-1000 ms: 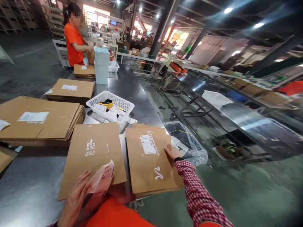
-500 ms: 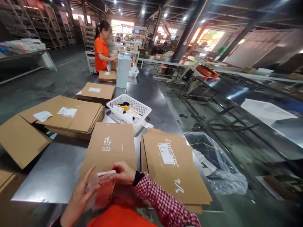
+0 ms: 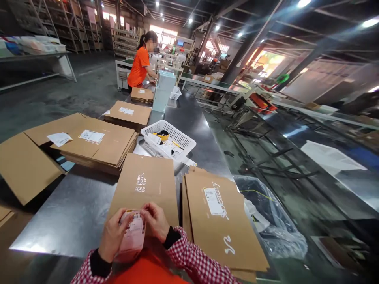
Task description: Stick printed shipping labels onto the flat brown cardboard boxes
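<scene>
A strip of printed shipping labels [image 3: 134,232] is held up close to my body. My left hand [image 3: 113,232] pinches its left edge between thumb and fingers. At its upper right corner, my right hand [image 3: 156,221] is closed with the fingertips pressed together on it. Just beyond my hands, a flat cardboard carton [image 3: 151,177] with white lettering lies on the metal table. To its right is a stack of flat cartons [image 3: 233,221], the top one bearing a white label [image 3: 212,201].
More flat cartons [image 3: 109,138] are stacked at the left, with a label [image 3: 59,139] on top. A white plastic basket [image 3: 186,145] holds yellow tape and papers. Clear plastic sheeting [image 3: 284,232] bulges beyond the table's right edge. A person in orange [image 3: 139,67] stands further along.
My left hand has moved in from the left, its spread fingers closing on the labels' left edge. My right hand still pinches the top corner. The camera view has shifted a little.
</scene>
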Demonstrator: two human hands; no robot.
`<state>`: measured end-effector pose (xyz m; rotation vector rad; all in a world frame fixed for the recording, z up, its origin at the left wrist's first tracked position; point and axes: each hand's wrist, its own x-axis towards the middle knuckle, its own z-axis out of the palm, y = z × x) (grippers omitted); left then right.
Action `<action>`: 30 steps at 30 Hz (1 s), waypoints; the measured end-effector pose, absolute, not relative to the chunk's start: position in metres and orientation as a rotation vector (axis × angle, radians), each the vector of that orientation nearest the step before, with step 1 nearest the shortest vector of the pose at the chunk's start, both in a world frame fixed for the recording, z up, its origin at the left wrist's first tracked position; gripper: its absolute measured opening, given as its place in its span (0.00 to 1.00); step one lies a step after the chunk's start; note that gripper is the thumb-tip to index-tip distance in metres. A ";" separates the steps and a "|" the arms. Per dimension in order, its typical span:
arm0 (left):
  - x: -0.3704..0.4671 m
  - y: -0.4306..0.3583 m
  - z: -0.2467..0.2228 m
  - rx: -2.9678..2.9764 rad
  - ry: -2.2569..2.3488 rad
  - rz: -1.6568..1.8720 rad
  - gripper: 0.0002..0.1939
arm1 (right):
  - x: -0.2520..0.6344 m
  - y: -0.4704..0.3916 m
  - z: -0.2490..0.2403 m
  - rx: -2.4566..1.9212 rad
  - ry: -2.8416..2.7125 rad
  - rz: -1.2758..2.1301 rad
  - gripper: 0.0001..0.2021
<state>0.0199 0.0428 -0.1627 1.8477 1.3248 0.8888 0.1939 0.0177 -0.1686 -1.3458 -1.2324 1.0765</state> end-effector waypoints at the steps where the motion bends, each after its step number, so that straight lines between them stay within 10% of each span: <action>1: 0.015 0.047 -0.169 1.901 1.306 0.863 0.18 | 0.197 0.023 -0.168 -1.363 -1.263 1.018 0.09; 25: -0.011 0.055 -0.254 2.300 1.127 0.805 0.16 | 0.257 0.160 -0.190 -2.226 -1.741 0.092 0.42; 30: -0.011 0.055 -0.246 2.179 1.128 0.716 0.16 | 0.224 0.165 -0.200 -1.980 -2.106 0.188 0.30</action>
